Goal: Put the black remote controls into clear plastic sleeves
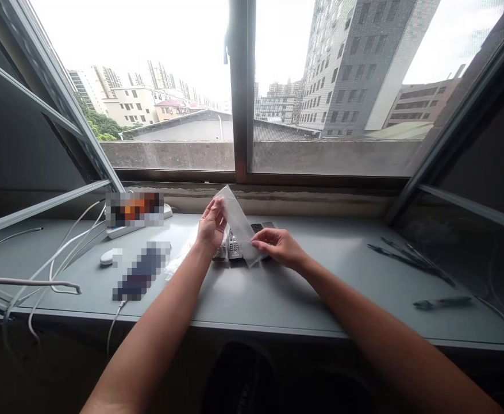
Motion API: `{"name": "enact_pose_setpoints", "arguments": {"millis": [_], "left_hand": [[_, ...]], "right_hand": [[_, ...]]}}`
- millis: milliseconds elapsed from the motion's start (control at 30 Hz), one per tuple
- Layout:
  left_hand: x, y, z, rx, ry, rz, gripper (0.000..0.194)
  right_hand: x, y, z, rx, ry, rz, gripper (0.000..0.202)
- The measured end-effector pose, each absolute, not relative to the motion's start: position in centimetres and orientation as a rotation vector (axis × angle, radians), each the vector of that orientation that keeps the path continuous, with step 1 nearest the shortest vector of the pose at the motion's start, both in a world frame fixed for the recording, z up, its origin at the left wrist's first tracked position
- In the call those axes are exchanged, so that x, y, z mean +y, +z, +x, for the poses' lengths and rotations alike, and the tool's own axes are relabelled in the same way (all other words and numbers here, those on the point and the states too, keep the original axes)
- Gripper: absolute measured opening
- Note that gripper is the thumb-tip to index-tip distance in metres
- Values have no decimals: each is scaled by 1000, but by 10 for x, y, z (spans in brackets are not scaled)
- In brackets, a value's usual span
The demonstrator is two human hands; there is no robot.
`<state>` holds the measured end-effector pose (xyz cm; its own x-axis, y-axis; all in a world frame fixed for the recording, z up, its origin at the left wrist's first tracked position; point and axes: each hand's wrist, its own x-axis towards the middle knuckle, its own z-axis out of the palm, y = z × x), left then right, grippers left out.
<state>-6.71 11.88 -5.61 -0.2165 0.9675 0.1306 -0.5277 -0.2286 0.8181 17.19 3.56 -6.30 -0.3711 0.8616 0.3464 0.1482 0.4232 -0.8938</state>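
Note:
A clear plastic bag [237, 221], long and narrow, is held up at a slant between my two hands. Its upper end is gripped by my left hand [212, 225], with the fingers closed on the edge. Lower down, my right hand [280, 246] pinches the opposite edge between thumb and fingers. Behind and below the bag, black remote controls [234, 248] lie on the grey table; the bag and my hands partly cover them. More crumpled clear plastic [180, 261] lies left of the remotes, partly behind my left forearm.
On the left are a white power strip [139, 226], white cables [49, 261], a white mouse-like object [107, 258] and a blurred-out dark device [142, 275]. Pens [407, 259] lie at the right, with another pen [441, 303] nearer the front edge. A window frame [241, 115] rises behind the table.

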Motion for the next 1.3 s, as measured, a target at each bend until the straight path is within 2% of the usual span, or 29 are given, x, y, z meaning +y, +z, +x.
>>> {"name": "enact_pose_setpoints", "arguments": {"millis": [133, 333, 467, 567, 667, 733, 833, 1033, 1300], "left_hand": [[115, -52, -66, 775, 1585, 736, 27], [92, -40, -55, 695, 1258, 1076, 44], [86, -34, -57, 629, 1226, 1103, 50], [85, -33, -61, 642, 1154, 1105, 48], [84, -35, -60, 648, 935, 1108, 51], [84, -38, -58, 665, 870, 1114, 42], [88, -42, -56, 726, 998, 1080, 24], [99, -42, -60, 832, 1310, 853, 12], [99, -50, -59, 753, 1252, 927, 19]], "right_hand": [[40, -66, 172, -1663, 923, -849, 29], [39, -64, 175, -1685, 444, -866, 19], [38, -61, 179, -1715, 338, -857, 23], [39, -62, 181, -1736, 283, -833, 24], [40, -64, 183, -1849, 164, -794, 24], [42, -64, 183, -1914, 89, -755, 26], [44, -65, 182, -1874, 2, -736, 30], [50, -63, 188, -1701, -35, -854, 24], [51, -69, 182, -1807, 116, -811, 26]]}}
